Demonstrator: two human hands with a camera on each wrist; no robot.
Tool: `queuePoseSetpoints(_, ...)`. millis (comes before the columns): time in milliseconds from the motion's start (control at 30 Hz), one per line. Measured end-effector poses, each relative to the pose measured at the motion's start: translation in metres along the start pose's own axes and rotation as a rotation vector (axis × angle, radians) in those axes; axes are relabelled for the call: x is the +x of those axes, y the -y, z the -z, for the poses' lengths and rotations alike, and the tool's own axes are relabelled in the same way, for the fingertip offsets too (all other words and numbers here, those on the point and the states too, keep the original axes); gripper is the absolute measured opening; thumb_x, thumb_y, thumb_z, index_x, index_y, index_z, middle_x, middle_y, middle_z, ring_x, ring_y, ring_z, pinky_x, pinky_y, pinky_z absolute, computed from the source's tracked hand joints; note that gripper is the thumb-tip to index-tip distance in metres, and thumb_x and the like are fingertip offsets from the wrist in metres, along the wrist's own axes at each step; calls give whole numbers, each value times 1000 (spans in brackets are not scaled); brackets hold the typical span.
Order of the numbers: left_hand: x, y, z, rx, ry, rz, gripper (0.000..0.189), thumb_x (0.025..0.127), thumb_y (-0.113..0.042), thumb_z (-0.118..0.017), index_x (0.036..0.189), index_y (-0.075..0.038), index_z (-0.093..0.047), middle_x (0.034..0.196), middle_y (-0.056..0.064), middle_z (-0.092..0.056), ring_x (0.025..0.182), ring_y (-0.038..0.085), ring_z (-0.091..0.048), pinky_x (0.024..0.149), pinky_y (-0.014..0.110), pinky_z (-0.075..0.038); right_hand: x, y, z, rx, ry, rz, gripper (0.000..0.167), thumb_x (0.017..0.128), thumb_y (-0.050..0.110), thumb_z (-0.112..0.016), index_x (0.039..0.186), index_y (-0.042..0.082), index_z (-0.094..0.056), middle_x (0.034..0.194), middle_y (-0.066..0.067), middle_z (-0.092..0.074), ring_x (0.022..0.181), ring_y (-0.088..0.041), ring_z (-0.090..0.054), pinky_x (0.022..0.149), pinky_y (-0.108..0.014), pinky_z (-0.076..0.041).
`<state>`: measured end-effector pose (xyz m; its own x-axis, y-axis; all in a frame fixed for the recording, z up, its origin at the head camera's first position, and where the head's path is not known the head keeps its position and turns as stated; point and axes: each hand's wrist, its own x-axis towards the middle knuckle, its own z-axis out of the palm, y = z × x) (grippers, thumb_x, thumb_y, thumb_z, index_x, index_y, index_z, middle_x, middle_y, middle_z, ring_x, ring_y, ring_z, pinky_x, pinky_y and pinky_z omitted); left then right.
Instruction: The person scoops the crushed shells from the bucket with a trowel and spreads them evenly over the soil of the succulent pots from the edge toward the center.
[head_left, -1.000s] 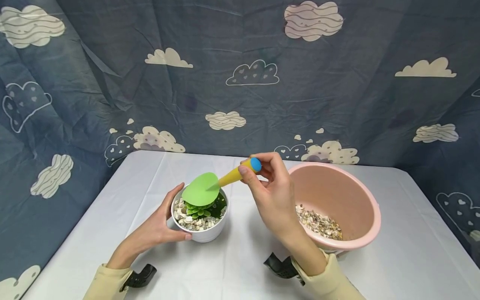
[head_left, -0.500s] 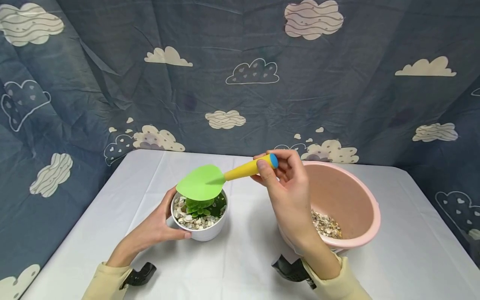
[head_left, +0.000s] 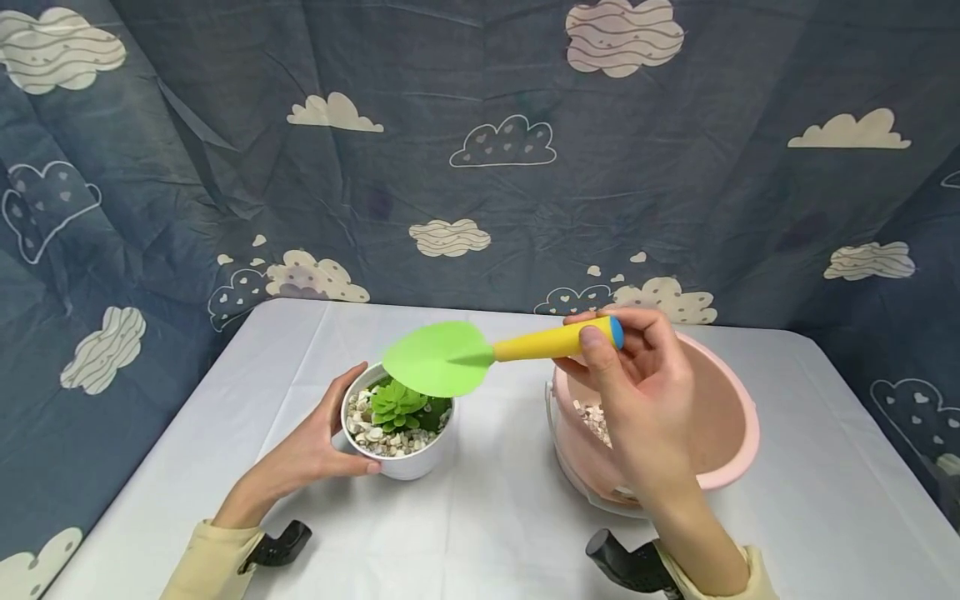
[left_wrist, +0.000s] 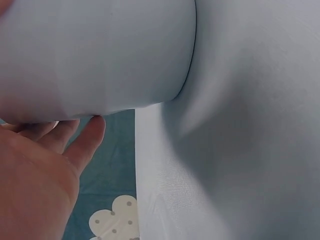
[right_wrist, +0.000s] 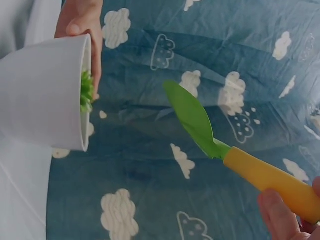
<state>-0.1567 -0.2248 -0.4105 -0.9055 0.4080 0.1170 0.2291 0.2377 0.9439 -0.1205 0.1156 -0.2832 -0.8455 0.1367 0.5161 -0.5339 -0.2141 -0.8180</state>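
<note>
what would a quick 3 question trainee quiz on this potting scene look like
1. True or false: the green blade of the toy trowel is resting inside the pink basin.
2. Which hand grips the trowel's yellow handle? A) left hand B) right hand C) both hands
3. Fill in: the left hand holds the side of the white ____.

Key
1. False; the blade is in the air above the white pot with the succulent.
2. B; the right hand grips it near the blue end.
3. pot
</note>
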Motion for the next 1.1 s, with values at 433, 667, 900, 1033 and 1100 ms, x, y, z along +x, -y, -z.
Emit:
queuePoseSetpoints(433,-6,-3,-15,72,-102,37,122,66,-12,-90,157,-12,-10,151,22,-29,133,43,-37,109,63,-24,-8,21,39,-21,-145,43,22,93,-10,-58,114,-15,-50,109,-29,-60,98,-32,-66,80,-43,-55)
queuePoseSetpoints(667,-8,-7,-17,121,-117,26,122,67,-15,-91,158,-15,-9,157,18,-22,139,45,-26,109,68,-15,-6,22,66,92,-174,52,23,92,-14,-57,113,-15,-51,108,-27,-61,96,-33,-66,78,-44,-53)
queuePoseSetpoints(900,-6,-31,-18,257,-204,-54,107,71,-25,-89,155,-34,-23,158,-4,-24,144,33,-20,108,68,-18,-5,30,92,85,-290,8,25,92,-12,-58,114,-19,-50,110,-30,-63,93,-33,-68,75,-43,-55)
queuePoseSetpoints(1033,-2,-48,-26,315,-260,-160,92,77,-21,-86,152,-31,-34,153,-5,-33,141,24,-29,109,60,-25,-5,33,102,37,-340,8,28,91,-7,-62,114,-18,-51,111,-30,-63,94,-33,-68,72,-41,-55)
queuePoseSetpoints(1100,0,-55,-33,338,-286,-220,81,81,-16,-82,149,-27,-40,150,-4,-39,138,21,-35,110,52,-30,-5,34,106,27,-348,18,28,92,-6,-62,115,-18,-51,111,-31,-62,95,-33,-68,72,-41,-55)
